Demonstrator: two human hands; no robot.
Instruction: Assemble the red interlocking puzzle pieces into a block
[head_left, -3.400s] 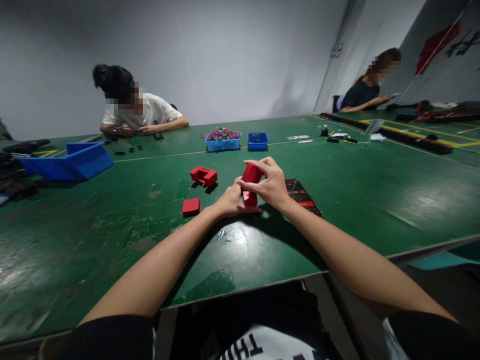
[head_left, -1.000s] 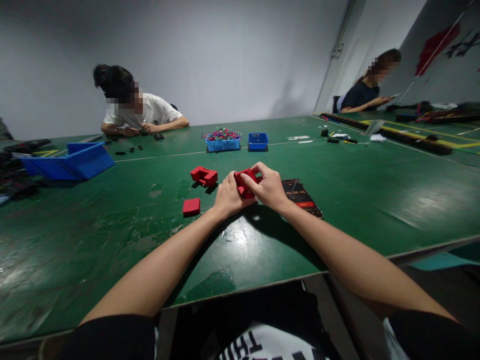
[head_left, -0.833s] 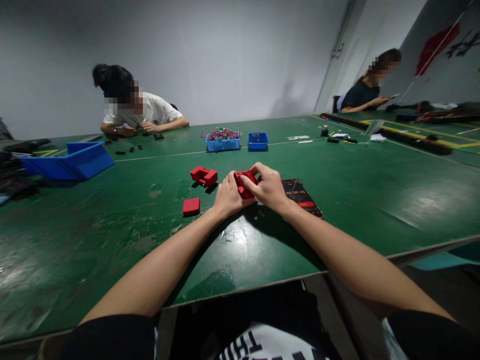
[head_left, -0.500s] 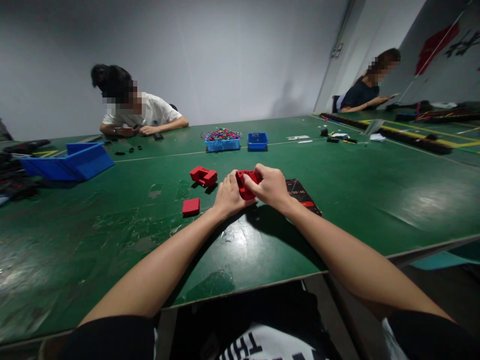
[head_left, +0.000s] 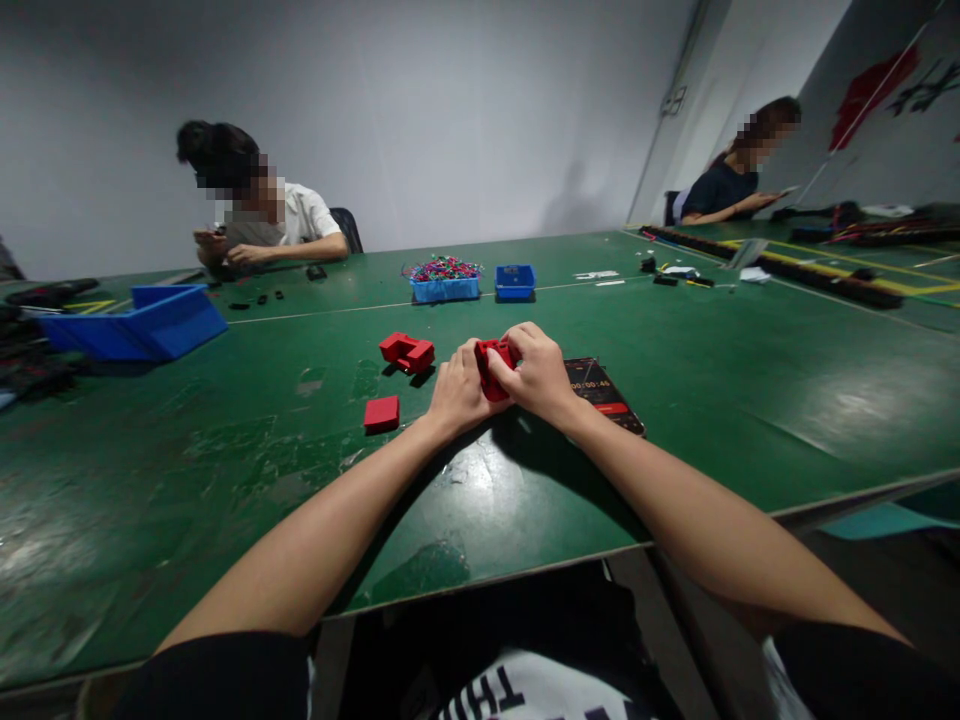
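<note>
Between my two hands, a little above the green table, is a red block with notches (head_left: pixel 493 372). My left hand (head_left: pixel 459 388) is closed round its left side and underside. On the right side, my right hand (head_left: pixel 537 372) grips the same block, its thumb pressed across the front face; those fingers partly hide it. Left of my hands lie a red notched piece (head_left: pixel 407 352) with a gap in its middle and, nearer me, a smaller flat red block (head_left: pixel 382 413). A phone (head_left: pixel 604 393) showing a running timer lies just right of my right hand.
Farther back stand a blue bin of coloured wires (head_left: pixel 445 283) and a small blue tray (head_left: pixel 515 283). A large blue bin (head_left: pixel 139 322) is at the left. One person (head_left: pixel 277 220) sits across the table, another (head_left: pixel 724 190) at the far right. Small dark parts lie scattered.
My right hand has shifted slightly left and up on the red block, uncovering more of the phone. The person opposite has leaned back left and raised a hand.
</note>
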